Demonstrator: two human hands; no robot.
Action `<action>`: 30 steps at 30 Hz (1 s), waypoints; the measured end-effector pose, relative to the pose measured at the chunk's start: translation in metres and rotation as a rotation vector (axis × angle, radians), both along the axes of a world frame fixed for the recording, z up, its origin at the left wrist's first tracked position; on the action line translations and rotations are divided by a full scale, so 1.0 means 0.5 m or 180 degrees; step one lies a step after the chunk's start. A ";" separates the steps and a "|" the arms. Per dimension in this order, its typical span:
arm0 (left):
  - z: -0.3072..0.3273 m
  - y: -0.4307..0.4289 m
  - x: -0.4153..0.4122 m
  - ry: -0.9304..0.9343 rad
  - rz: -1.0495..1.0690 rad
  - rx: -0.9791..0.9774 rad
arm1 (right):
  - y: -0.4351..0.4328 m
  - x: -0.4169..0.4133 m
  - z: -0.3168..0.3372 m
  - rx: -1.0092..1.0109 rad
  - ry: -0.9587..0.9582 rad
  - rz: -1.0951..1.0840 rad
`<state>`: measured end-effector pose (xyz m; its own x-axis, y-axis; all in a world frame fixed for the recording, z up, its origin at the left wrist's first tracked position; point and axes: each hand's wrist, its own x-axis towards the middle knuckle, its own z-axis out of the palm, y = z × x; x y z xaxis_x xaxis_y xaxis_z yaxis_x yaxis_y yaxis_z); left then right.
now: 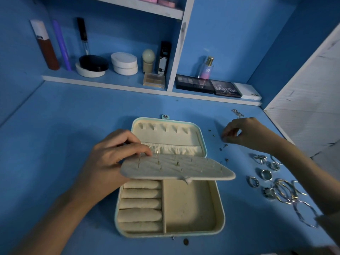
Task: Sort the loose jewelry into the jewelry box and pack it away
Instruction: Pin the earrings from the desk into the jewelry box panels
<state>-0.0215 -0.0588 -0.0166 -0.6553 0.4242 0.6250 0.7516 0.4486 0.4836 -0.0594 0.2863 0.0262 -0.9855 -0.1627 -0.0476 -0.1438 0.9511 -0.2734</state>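
Note:
A cream jewelry box lies open in the middle of the blue desk. Its padded earring panel is lifted over the tray, with several stud posts poking through it. My left hand grips the panel's left end, thumb under and fingers on top. My right hand hovers to the right of the box, fingertips pinched together over small loose earring studs; whether it holds one I cannot tell. Silver rings and bangles lie further right. A chain piece lies behind my right hand.
A low shelf at the back holds cosmetics: compacts, white jars, a perfume bottle and eyeshadow palettes. A white wall panel borders the desk on the right. A small dark bead lies in front of the box.

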 end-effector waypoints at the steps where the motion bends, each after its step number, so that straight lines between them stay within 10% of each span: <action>1: 0.001 0.000 0.000 0.0005 -0.0001 -0.0008 | 0.001 -0.001 -0.001 -0.0011 0.0011 -0.0008; 30: -0.001 -0.002 -0.003 0.0001 -0.0048 -0.0029 | 0.014 0.009 -0.024 -0.0294 0.0475 -0.0173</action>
